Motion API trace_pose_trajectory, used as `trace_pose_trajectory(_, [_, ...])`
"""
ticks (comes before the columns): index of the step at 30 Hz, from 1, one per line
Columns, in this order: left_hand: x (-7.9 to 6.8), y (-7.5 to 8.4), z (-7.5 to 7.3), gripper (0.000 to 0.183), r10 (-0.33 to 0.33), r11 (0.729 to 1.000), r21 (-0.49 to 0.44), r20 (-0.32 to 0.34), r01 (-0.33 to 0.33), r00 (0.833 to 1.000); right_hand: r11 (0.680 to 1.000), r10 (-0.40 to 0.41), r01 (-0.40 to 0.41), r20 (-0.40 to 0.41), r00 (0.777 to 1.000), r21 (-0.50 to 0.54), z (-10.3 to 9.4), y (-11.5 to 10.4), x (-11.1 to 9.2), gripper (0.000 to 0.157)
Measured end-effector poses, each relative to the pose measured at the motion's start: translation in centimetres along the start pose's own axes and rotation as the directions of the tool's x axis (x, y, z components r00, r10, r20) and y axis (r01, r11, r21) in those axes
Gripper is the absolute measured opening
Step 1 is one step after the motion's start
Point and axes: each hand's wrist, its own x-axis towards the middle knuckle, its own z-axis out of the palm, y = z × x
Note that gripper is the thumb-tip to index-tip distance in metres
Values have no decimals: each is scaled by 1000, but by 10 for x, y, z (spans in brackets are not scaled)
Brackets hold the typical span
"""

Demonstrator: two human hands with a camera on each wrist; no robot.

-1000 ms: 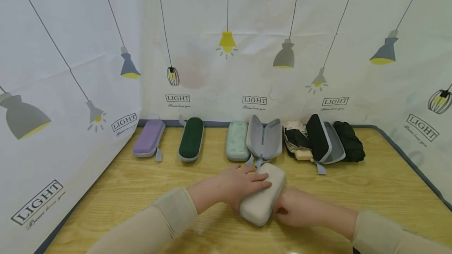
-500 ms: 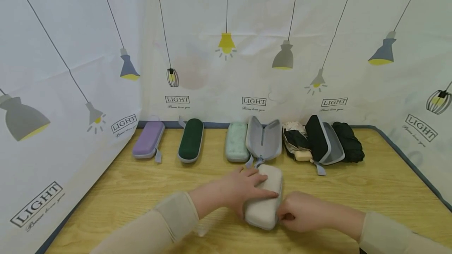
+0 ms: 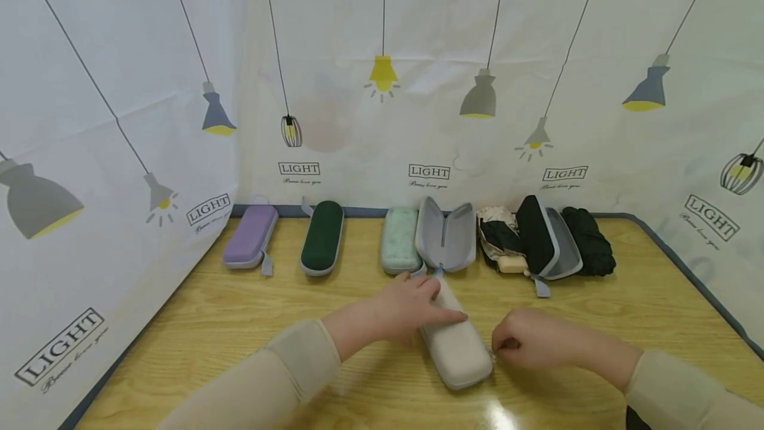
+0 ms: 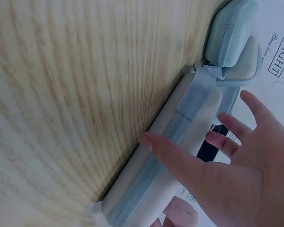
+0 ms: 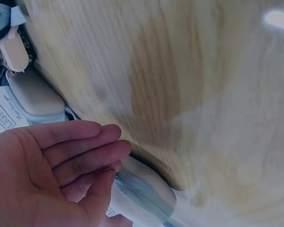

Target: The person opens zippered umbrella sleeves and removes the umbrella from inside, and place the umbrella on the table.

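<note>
An off-white zippered eyeglass case (image 3: pixel 459 354) lies on the wooden table, tilted with its near end to the right. My left hand (image 3: pixel 396 310) holds its far part, fingers across the top. In the left wrist view, the thumb (image 4: pixel 154 142) presses against the pale blue zipper band (image 4: pixel 146 182) and a fabric loop (image 4: pixel 197 94) shows at the case's end. My right hand (image 3: pixel 540 340) is at the near right corner, its thumb and index finger pinching the small zipper pull (image 5: pixel 115 175). The fingertips mostly hide this pull.
Along the back stand a purple case (image 3: pixel 251 234), a dark green case (image 3: pixel 322 237), a mint case (image 3: pixel 400 241) and an opened grey-lined case (image 3: pixel 459 244). Further right are a cream-and-black bundle (image 3: pixel 501 231), an opened black case (image 3: pixel 534 237) and a black folded bundle (image 3: pixel 589 244). A printed backdrop (image 3: pixel 358 178) rises behind.
The off-white case has turned, its near end swinging to the right. My right hand has moved right along its edge. My left hand stays on the case, now nearer its far end.
</note>
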Motion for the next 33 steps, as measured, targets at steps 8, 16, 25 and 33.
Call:
trace_pose_trajectory(8, [-1, -9, 3, 84, 6, 1000, -5, -22, -6, 1000, 998, 57, -57, -12, 998, -4, -6, 7, 0, 13])
trace_pose_trajectory(16, [-1, -17, 4, 95, 18, 995, -100, 74, -11, 997, 993, 89, -91, -34, 996, -73, -9, 11, 4, 12])
trace_pose_trajectory(25, [-4, -24, 11, 103, 5, 992, -129, 137, 13, 991, 980, 128, -143, -112, 985, -138, -10, 15, 10, 13])
trace_pose_trajectory(33, [-11, -28, 18, 100, 2, 985, -173, 132, 21, 991, 958, 174, -207, -173, 969, -198, -8, 19, 15, 11])
